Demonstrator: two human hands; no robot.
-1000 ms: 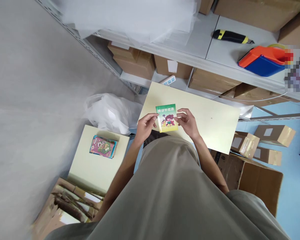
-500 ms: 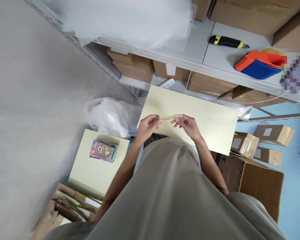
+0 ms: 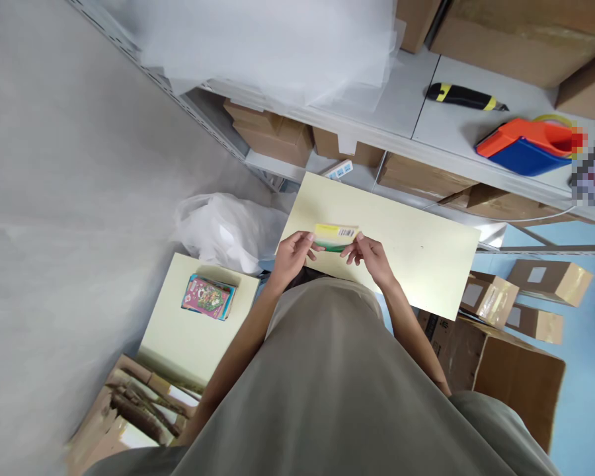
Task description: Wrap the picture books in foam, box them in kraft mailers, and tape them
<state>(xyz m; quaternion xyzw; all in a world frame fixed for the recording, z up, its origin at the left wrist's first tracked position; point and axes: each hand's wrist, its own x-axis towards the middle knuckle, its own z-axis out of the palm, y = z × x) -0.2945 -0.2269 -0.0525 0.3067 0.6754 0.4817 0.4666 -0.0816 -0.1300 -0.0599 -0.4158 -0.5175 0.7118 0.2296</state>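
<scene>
— Tipped over since half a second ago, when it was edge-on, the booklet [image 3: 333,239] now shows a barcode [image 3: 348,232] on its face. Where do you have it?

— Over the near side of the desk [image 3: 411,254], held between my hands: left fingers [image 3: 305,240] pinching one end, right fingers [image 3: 365,244] the other, thumbs uppermost.

— What makes for a good turn?

— I'd keep both pinches light and level and roll the wrists together, so the covers neither bend nor slip.

— Anything you can't make out?

— Plenty. That face is foreshortened and slightly blurred, so its print is unreadable. The other cover is hidden, and I can't tell how far my fingertips reach underneath.
</scene>
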